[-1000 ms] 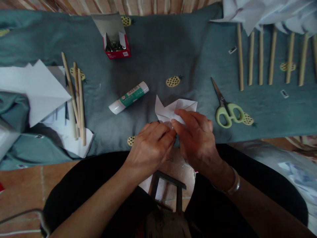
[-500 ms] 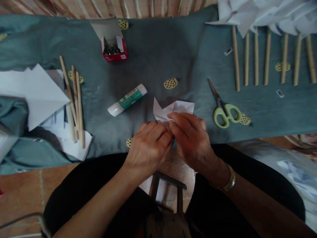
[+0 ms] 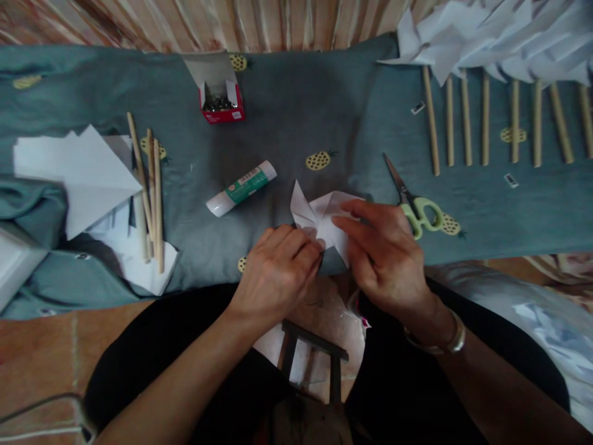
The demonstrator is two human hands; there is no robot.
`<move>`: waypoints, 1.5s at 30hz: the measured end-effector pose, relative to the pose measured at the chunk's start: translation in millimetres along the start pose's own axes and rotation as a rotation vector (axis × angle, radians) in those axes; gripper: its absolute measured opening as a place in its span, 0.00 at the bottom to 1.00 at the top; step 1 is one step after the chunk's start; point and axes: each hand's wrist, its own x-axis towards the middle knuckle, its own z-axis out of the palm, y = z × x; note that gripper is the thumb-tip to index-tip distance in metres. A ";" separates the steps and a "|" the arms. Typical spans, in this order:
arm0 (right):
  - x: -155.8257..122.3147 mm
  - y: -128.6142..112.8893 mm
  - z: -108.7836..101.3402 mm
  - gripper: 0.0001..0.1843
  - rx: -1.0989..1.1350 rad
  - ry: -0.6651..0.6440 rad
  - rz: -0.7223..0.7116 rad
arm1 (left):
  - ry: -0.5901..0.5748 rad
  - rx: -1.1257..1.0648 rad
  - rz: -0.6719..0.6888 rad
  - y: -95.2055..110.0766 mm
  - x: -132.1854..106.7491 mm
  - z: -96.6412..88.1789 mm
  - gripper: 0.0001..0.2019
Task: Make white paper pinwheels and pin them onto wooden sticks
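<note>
A white paper pinwheel [image 3: 327, 228] lies on the green cloth in front of me, some of its blades folded in toward the centre. My left hand [image 3: 283, 267] is closed on its lower left part, fingers bent and thumb near the middle. Over the right blade is my right hand [image 3: 388, 252], its fingers apart and nothing visibly gripped; whether the fingertips touch the paper is hard to tell. A glue stick [image 3: 241, 188] with a green label rests up and left of the pinwheel. Scissors [image 3: 420, 213] with light green handles lie just beyond my right hand.
An open red box [image 3: 222, 115] of small metal pieces stands toward the back. White paper pinwheels [image 3: 482, 40] on wooden sticks [image 3: 430, 123] line the far right. At left are loose wooden sticks [image 3: 158, 210] and cut paper sheets [image 3: 95, 176]. Below is a stool [image 3: 315, 340].
My right hand has moved right, away from the pinwheel's centre, and its fingers have spread. More of the paper shows now. The left hand keeps its hold. The view has shifted slightly.
</note>
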 end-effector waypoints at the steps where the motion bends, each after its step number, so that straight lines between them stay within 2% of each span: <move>1: 1.3 2.9 -2.2 0.17 -0.010 0.009 0.023 | -0.002 0.004 -0.001 -0.5 0.1 -0.3 0.06; 6: 5.4 14.1 -8.1 0.20 -0.004 -0.057 0.175 | -0.024 0.030 -0.023 -5.4 1.0 -3.0 0.06; 9: 6.6 14.7 -10.0 0.20 0.021 -0.095 0.203 | -0.031 0.054 -0.026 -9.3 1.7 -5.0 0.06; 18: 5.9 11.6 -15.4 0.10 0.105 0.019 0.283 | -0.027 0.128 -0.042 -17.9 2.3 -8.6 0.09; 26: -0.4 8.9 -17.7 0.08 0.091 0.000 0.338 | 0.008 0.140 -0.033 -20.4 5.3 -7.9 0.10; 35: -3.4 5.7 -20.9 0.07 0.086 -0.023 0.330 | -0.001 0.115 -0.062 -20.3 5.9 -5.1 0.11; 39: -4.5 2.7 -21.5 0.08 0.077 -0.013 0.302 | 0.048 0.077 -0.048 -20.0 5.0 -5.0 0.14; 42: -6.1 -0.4 -21.7 0.08 0.066 -0.025 0.301 | 0.092 0.013 -0.017 -14.9 3.8 -4.5 0.11; 45: -8.6 -3.2 -22.2 0.09 0.048 -0.034 0.297 | 0.074 -0.042 0.045 -6.9 1.4 -1.5 0.08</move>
